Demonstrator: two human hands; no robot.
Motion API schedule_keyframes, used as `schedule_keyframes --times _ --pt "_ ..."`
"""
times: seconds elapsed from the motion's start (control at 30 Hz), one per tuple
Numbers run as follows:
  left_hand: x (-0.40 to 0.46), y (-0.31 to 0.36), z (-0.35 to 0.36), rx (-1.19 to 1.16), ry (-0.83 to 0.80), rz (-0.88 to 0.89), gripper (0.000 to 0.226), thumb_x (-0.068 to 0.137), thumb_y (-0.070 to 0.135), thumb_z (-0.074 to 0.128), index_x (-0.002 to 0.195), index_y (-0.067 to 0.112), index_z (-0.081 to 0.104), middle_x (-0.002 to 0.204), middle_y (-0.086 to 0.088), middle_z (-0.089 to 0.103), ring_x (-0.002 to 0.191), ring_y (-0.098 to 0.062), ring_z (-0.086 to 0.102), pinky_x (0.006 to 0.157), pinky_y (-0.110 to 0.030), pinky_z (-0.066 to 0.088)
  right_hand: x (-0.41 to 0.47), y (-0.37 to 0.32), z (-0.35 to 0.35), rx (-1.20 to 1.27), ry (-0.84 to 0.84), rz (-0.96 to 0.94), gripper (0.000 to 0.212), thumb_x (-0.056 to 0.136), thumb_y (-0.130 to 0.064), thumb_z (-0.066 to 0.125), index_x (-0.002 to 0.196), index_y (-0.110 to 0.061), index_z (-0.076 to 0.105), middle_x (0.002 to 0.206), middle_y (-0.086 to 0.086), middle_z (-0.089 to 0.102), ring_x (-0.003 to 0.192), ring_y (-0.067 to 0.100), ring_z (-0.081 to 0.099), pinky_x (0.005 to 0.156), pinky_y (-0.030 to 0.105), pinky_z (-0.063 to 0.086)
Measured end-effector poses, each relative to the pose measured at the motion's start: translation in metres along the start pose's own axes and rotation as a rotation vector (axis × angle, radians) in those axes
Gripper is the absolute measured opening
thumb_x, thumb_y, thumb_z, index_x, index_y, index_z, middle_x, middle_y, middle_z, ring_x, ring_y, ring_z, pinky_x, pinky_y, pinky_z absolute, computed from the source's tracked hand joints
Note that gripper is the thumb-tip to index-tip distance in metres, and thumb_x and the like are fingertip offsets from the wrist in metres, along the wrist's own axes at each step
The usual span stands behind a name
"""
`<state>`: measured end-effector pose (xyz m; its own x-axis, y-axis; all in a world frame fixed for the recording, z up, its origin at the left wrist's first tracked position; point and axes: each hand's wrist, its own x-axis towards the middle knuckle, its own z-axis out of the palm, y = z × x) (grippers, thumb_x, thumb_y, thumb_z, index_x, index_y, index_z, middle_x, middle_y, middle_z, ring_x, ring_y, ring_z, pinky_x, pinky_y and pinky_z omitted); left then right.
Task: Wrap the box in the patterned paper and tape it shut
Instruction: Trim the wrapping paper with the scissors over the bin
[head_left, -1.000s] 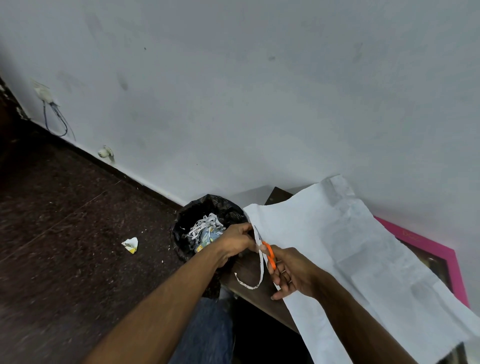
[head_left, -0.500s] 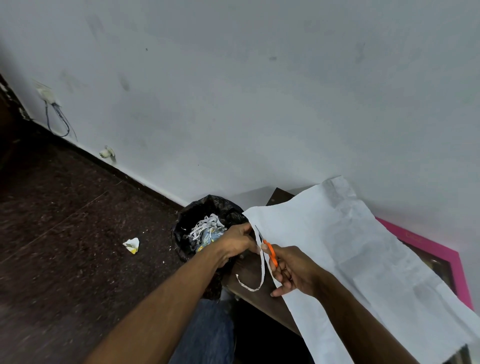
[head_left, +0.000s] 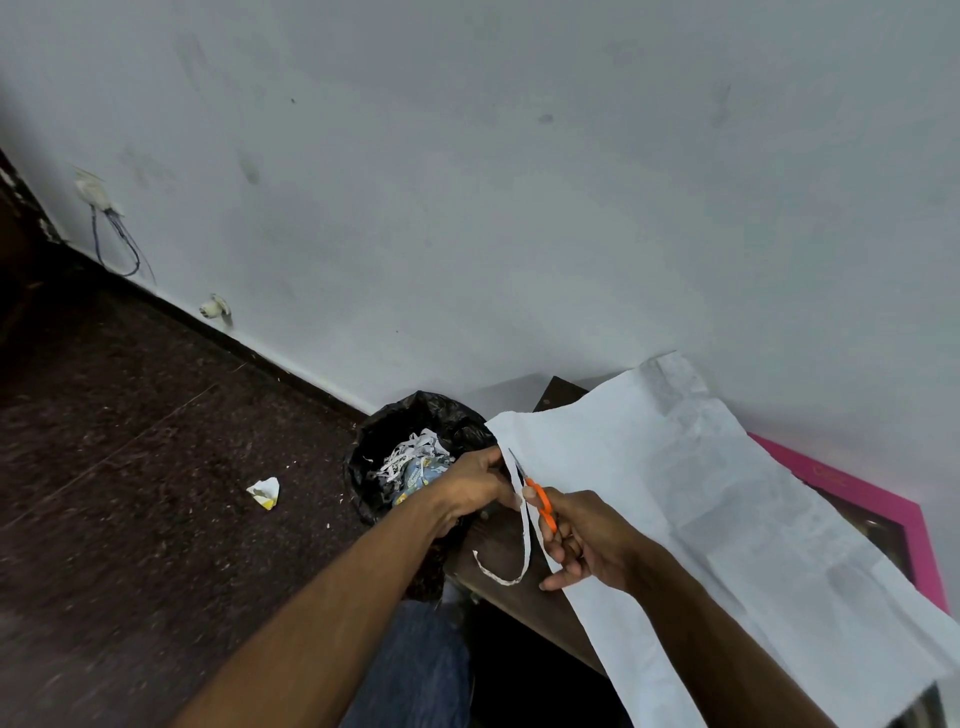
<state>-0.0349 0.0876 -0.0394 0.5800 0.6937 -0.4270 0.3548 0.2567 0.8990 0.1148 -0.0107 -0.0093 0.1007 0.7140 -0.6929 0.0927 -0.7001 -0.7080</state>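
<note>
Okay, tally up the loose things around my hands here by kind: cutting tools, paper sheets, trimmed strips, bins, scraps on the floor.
Scissors: 1
Paper sheet: 1
Trimmed strip: 1
Bin: 1
Floor scrap: 1
Total: 5

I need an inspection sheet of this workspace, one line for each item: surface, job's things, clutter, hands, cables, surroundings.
Surface: dark wooden table, mostly covered by paper.
Job's things: wrapping paper lies white side up; orange-handled scissors cut a thin strip off its left edge; pink box partly under the paper; tape nothing seen.
Clutter: black bin with paper scraps; one scrap on the floor.
Hands: left hand pinches the paper edge; right hand holds the scissors.
Cables: loose wires hang from a wall socket.
Surroundings: white wall, dark floor.
</note>
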Motion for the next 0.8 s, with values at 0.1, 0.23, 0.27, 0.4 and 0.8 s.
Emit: schedule_keyframes --times 0.1,0.23,0.27,0.4,0.8 --pt "-0.001 0.001 0.0 -0.019 -0.002 -0.002 0.05 0.075 -0.007 0.071 0.115 0.022 0.068 0.085 0.008 0.075 0.091 -0.013 0.068 0.085 -0.026 0.049 0.001 0.001 -0.001 0.01 0.003 -0.012 0.051 0.087 -0.051 0.066 0.067 -0.004 0.059 0.054 0.012 0.054 0.051 0.023 0.051 0.077 0.056 0.059" --pt "-0.001 0.001 0.0 -0.03 -0.003 0.0 0.05 0.074 -0.009 0.071 0.115 0.019 0.069 0.093 0.003 0.076 0.097 -0.014 0.069 0.093 -0.028 0.051 0.001 0.001 -0.002 0.013 0.003 -0.014 0.049 0.088 -0.049 0.066 0.068 -0.005 0.059 0.055 0.012 0.054 0.054 0.025 0.051 0.078 0.058 0.059" --pt "-0.002 0.002 0.001 -0.03 -0.001 0.002 0.05 0.073 -0.008 0.071 0.114 0.02 0.069 0.097 0.002 0.076 0.1 -0.015 0.068 0.095 -0.03 0.051 0.001 0.001 -0.001 0.015 0.007 -0.01 0.049 0.088 -0.049 0.066 0.067 -0.005 0.059 0.055 0.012 0.054 0.053 0.024 0.051 0.078 0.058 0.059" --pt "-0.003 0.003 0.0 -0.055 0.011 -0.007 0.042 0.076 -0.006 0.066 0.109 0.019 0.072 0.102 0.0 0.075 0.102 -0.016 0.067 0.072 -0.023 0.051 -0.002 -0.001 0.0 0.03 0.019 0.007 0.049 0.089 -0.047 0.066 0.067 -0.004 0.059 0.053 0.011 0.053 0.05 0.021 0.052 0.08 0.057 0.058" --pt "0.012 0.007 0.021 -0.434 0.422 0.058 0.022 0.096 0.012 0.057 0.087 -0.003 0.069 0.089 -0.015 0.071 0.08 -0.021 0.063 0.072 -0.025 0.049 -0.001 0.001 -0.003 0.012 -0.046 -0.03 0.053 0.088 -0.053 0.062 0.067 -0.004 0.061 0.059 0.013 0.057 0.058 0.027 0.053 0.072 0.05 0.061"
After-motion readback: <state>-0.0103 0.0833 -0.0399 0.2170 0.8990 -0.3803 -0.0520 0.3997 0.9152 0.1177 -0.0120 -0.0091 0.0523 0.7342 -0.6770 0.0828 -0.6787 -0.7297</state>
